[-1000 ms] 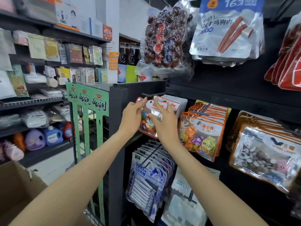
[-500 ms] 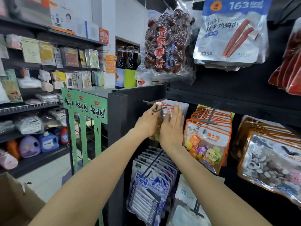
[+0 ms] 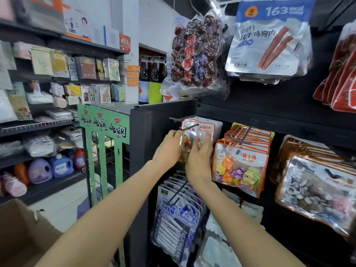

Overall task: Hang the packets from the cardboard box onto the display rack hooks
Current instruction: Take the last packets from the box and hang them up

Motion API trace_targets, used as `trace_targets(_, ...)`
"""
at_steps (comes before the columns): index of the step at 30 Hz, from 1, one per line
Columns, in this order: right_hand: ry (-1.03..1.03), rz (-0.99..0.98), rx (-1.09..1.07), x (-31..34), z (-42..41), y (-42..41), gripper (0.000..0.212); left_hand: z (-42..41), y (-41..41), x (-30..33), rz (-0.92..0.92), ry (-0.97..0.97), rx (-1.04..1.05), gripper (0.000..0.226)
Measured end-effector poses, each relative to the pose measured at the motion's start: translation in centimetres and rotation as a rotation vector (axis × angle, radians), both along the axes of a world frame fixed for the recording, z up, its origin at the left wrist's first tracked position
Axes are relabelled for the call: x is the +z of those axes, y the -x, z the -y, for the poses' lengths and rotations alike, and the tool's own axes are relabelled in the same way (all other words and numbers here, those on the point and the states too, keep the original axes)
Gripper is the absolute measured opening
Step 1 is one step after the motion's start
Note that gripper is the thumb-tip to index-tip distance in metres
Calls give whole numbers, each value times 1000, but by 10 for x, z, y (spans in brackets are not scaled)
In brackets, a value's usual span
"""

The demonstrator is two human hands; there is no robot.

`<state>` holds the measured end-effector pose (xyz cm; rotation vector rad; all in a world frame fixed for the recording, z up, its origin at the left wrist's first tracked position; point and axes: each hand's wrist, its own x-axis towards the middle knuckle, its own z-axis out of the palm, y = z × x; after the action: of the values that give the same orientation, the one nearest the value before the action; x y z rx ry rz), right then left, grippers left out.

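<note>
I am steadying the candy packet (image 3: 194,139) on the hook (image 3: 189,127) of the display rack (image 3: 289,105), my left hand (image 3: 168,149) pinching its left edge and my right hand (image 3: 199,158) cupping its front; squaring it against the packets behind should help it hang straight.

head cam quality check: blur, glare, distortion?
Head view: motion blur smears both hands, left and right, and the clear red-topped candy packet they hold; ceiling glare on the glossy blue-white jerky pouch; wide-angle bending tilts the dark left shelves.
</note>
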<state>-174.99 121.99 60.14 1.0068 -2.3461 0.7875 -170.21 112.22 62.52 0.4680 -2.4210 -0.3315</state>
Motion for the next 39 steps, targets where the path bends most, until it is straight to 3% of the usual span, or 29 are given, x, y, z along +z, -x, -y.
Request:
trace_targets(6, -143, 276, 350, -27, -9, -50, 37, -14, -82, -34, 8, -136, 150, 29)
trace_targets(14, -315, 545, 750, -98, 53, -174, 28, 22, -246, -127, 155, -382, 579, 21)
trace_targets(21, -592, 595, 908, -208, 157, -277, 31, 111, -359, -243, 414, -637, 841, 26)
trace_targets(25, -802, 655, 879, -285, 213, -306, 61, 162, -388, -311, 659, -819, 856, 34)
trace_targets(28, -923, 613, 860, -335, 241, -318, 83, 195, -400, -358, 866, -898, 774, 56)
trace_targets(31, -1049, 552, 907, -371, 260, -325, 91, 206, -405, -383, 898, -984, 759, 88)
trace_targets(34, -1198, 349, 968, -400, 277, -328, 96, 209, -409, -400, 990, -997, 721, 106)
trace_targets(39, -1224, 194, 939, -404, 279, -330, 71, 211, -403, -393, 1095, -900, 710, 110)
